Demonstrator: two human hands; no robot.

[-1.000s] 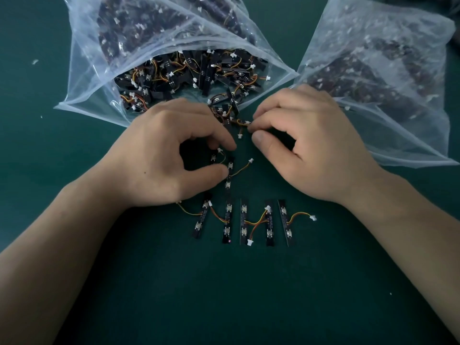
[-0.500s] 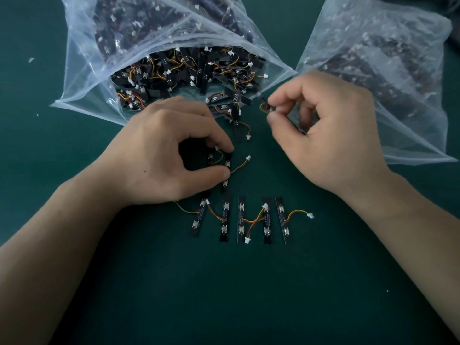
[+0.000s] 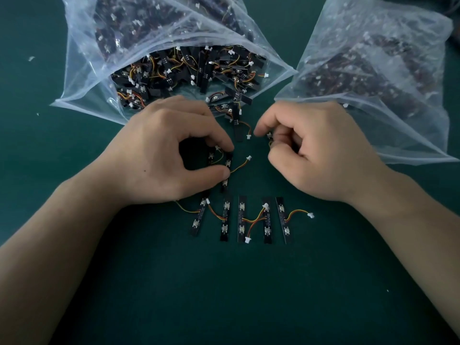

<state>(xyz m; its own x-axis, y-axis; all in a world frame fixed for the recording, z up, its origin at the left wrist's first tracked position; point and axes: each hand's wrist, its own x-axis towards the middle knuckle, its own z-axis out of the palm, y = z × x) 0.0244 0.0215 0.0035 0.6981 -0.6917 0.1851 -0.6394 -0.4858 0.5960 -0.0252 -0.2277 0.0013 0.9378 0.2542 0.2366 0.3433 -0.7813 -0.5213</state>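
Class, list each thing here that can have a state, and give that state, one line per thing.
left hand, pinching the wired board between thumb and forefinger
right hand, fingers curled round a small part, mostly hidden
left bag, mouth open, loose boards spilling out
right bag, full, lying down; opening not visible
row of five boards, flat, side by side on the table

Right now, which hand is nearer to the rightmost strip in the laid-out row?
Right. The right hand, pinching a small part, sits just beyond the rightmost strip, slightly to its right. The left hand, pinching a wired strip, sits beyond the leftmost strip.
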